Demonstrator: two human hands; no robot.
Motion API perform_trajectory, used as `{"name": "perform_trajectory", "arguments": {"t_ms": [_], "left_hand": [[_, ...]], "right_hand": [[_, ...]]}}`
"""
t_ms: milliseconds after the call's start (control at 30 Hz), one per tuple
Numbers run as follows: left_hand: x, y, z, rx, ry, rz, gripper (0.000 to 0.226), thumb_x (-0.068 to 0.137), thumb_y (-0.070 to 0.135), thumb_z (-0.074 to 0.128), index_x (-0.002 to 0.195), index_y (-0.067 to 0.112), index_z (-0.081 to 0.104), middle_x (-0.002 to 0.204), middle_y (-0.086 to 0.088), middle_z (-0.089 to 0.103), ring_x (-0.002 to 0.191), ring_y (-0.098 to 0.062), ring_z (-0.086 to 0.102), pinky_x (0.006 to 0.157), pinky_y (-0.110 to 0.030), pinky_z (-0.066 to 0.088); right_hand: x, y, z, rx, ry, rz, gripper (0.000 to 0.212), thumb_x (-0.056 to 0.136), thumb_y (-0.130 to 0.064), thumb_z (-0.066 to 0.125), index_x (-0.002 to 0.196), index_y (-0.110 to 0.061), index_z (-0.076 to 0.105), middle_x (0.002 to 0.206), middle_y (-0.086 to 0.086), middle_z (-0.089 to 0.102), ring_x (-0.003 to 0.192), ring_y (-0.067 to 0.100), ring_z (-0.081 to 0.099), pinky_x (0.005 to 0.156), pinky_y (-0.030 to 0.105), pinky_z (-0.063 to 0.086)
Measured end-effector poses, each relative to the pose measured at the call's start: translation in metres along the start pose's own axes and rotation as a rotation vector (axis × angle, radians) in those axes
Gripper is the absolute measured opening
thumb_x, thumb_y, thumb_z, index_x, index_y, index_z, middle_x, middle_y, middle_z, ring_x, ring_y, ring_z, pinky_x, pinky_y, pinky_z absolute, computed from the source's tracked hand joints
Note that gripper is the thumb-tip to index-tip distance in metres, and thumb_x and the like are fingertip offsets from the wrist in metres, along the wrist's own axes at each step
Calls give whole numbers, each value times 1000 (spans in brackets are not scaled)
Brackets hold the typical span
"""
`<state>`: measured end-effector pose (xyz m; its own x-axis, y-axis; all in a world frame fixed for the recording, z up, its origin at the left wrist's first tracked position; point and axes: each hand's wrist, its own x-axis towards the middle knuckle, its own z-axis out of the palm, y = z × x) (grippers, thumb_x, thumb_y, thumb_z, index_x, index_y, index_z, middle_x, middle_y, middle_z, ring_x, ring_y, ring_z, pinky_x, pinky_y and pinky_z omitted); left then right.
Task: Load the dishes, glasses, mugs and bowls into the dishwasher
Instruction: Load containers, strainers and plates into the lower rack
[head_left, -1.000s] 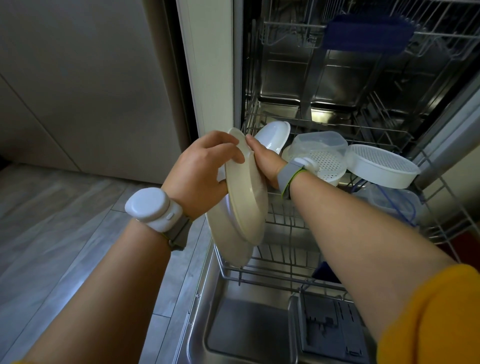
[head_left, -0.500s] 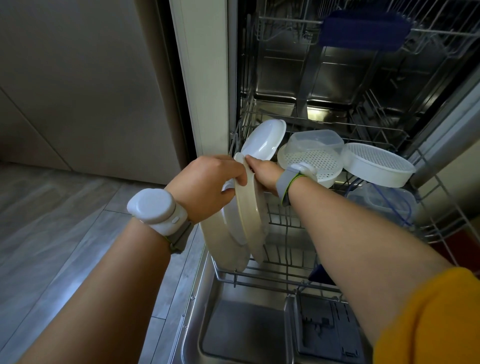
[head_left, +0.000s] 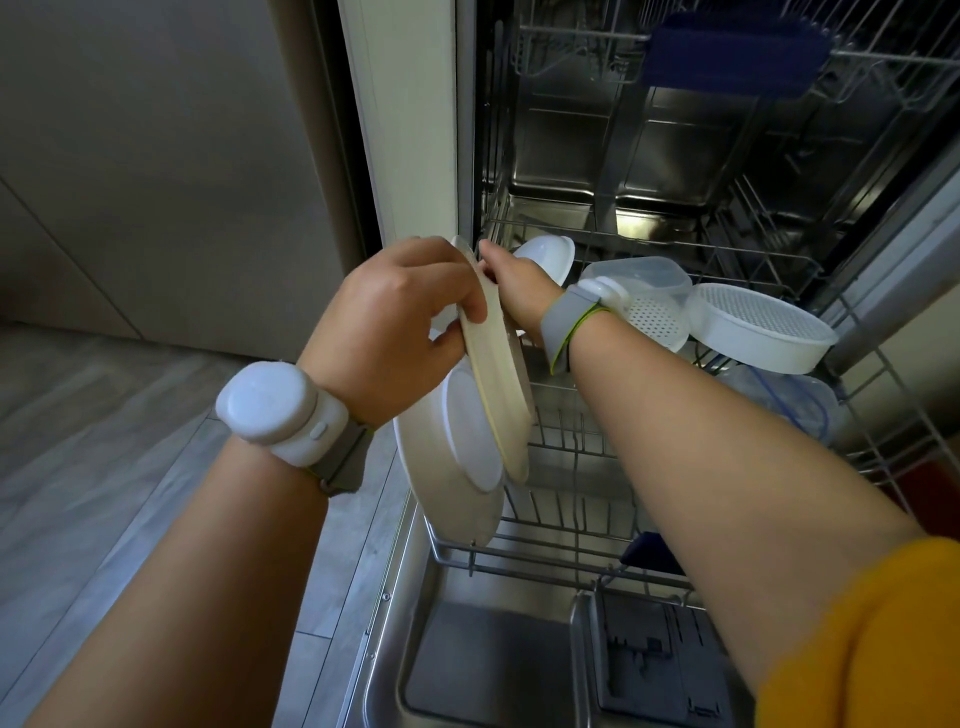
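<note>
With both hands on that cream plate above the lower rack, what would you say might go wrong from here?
1. The cream plate is pinched near its top rim by the left hand and right hand; tilted, it might slip.
2. It lies against the white plate in the lower rack, so they could knock or chip.
3. The right forearm passes close to the perforated white basket and could nudge it.

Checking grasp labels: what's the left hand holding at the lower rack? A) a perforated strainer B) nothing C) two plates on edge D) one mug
C: the left hand grips the top rims of a cream plate and a larger white plate, both held on edge over the lower rack; the right hand touches the cream plate's rim.
</note>
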<state>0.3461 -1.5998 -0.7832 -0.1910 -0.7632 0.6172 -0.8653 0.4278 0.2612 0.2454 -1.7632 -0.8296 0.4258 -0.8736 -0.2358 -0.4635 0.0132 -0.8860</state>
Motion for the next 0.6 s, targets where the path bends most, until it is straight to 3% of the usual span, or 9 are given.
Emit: {"name": "perform_trajectory", "arguments": {"t_ms": [100,200,300,467,600], "left_hand": [[0,-4,-2,16,29,-7,4,81,6,70,82,10,70,94,-5,65,85,-24,63,72,-39,54],[0,-6,-7,26,64,-23,1,81,8,71,81,9,70,96,-6,66,90,-19,62,78,-24,52],[-1,-9,-10,10,119,-40,4,79,4,74,77,7,71,94,-6,67,89,-16,63,81,-18,49],[-4,-15,-10,17,71,-72,8,76,3,76,76,11,72,94,-3,69,88,-13,63,80,-10,46],[-6,-18,-7,8,-5,-82,9,75,4,77,76,12,74,94,-1,69,88,-13,64,80,-12,46]], "right_hand": [[2,-4,1,2,10,2,35,101,-35,28,75,-19,44,80,7,53,83,25,50,85,33,43],[0,-11,3,34,35,-5,38,102,-43,26,70,-29,42,75,-8,44,65,7,40,63,22,34],[-1,-18,6,-11,29,-12,38,101,-46,25,70,-30,42,73,-10,41,62,3,35,59,22,31],[-4,-16,13,-10,45,-18,39,103,-43,23,70,-29,39,76,-5,41,72,15,40,81,31,32],[-8,-9,16,-88,-6,15,35,103,-42,23,90,-22,48,84,4,45,92,20,38,101,43,39]]}}
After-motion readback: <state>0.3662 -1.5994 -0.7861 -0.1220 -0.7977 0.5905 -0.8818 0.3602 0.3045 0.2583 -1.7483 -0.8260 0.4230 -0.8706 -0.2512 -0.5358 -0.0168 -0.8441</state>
